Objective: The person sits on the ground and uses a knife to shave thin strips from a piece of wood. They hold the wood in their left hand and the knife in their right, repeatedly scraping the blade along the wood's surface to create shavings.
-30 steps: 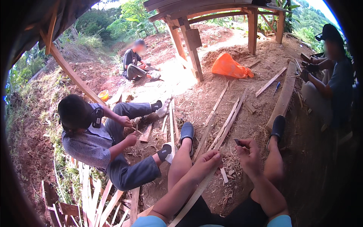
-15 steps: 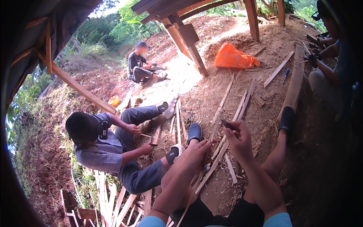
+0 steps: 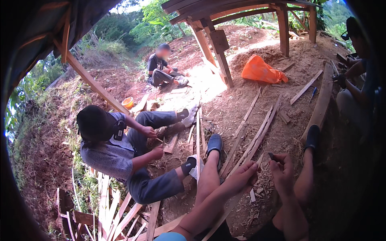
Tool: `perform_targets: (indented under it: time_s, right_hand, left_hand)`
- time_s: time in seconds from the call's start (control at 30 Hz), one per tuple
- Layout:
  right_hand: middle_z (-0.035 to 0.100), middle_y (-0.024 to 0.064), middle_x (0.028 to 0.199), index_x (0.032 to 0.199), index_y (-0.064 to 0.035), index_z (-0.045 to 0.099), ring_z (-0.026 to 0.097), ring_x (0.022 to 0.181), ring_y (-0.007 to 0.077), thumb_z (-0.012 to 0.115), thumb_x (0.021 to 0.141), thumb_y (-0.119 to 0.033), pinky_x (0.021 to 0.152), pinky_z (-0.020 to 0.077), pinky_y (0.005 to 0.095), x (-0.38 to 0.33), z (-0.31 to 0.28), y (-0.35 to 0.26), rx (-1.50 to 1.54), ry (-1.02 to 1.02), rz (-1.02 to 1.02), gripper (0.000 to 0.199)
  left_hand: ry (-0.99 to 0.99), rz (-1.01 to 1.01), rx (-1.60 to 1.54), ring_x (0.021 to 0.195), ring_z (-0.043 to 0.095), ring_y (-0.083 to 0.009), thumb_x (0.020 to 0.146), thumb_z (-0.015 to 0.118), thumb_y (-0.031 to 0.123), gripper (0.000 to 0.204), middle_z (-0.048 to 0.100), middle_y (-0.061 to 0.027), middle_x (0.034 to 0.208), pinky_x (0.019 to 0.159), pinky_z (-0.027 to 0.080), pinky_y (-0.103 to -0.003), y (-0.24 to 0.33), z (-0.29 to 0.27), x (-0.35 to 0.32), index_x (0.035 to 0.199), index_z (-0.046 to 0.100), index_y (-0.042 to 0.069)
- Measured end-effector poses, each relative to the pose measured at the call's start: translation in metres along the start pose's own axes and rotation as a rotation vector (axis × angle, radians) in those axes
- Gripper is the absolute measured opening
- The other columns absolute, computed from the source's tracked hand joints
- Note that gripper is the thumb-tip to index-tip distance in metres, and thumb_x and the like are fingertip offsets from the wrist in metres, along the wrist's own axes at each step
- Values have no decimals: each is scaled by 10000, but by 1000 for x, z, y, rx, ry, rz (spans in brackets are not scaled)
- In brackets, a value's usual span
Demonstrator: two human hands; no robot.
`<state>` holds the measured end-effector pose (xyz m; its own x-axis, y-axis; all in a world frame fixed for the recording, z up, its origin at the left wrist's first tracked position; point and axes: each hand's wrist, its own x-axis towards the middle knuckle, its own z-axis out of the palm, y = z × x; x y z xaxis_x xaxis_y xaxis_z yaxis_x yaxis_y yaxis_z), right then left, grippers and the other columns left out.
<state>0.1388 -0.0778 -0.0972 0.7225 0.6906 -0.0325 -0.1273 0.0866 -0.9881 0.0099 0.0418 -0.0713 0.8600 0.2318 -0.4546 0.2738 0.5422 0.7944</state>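
Wooden strip (image 3: 229,209): pale, thin, narrow, straight-edged, surface plain as far as seen. Lies between the wearer's legs, above the dirt ground (image 3: 335,188); long axis diagonal, from the lower edge of view near the lap, forward and rightward to the left hand (image 3: 243,177). Left fingers closed on it; exact grip hidden by the fist. Right hand (image 3: 283,173) just beside, the two hands apart; its thumb and fingers pinch a small dark flat piece (image 3: 273,157), blade-like, too small to tell for sure. Free end points forward and left. Beyond, long wooden slats (image 3: 260,135) lie roughly lengthwise away from the wearer.
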Motion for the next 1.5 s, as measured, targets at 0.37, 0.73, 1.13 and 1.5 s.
perform_targets:
  time_s: [0.37,0.73,1.13,1.5]
  right_hand:
    - [590,43,871,1006,-38,529,516,616,66,595,872,-125,542,427,222,20,-15,-13,-264,-70,-57,173]
    - [592,124,849,1083,-60,507,614,768,250,560,898,-178,675,472,352,10,-31,-13,-344,-137,-247,226]
    - [602,120,850,1016,-35,578,618,756,266,609,826,-48,657,479,345,5,-30,-9,-328,-242,-449,193]
    - [612,104,854,976,0,616,612,750,190,638,806,-11,639,469,282,4,-21,-10,-296,-298,-396,172]
  left_hand:
    - [156,-5,8,484,500,-91,982,396,330,234,515,-1,664,438,431,-226,13,17,14,966,475,110]
    - [315,48,124,418,420,-91,984,391,281,220,486,-20,610,373,348,-211,13,48,20,915,470,87]
    - [243,203,1,366,371,-68,987,374,231,205,453,-20,545,319,312,-187,-7,47,14,901,471,73]
    - [257,190,-18,369,375,-65,992,368,257,221,456,-19,547,320,308,-185,-4,38,7,916,472,78]
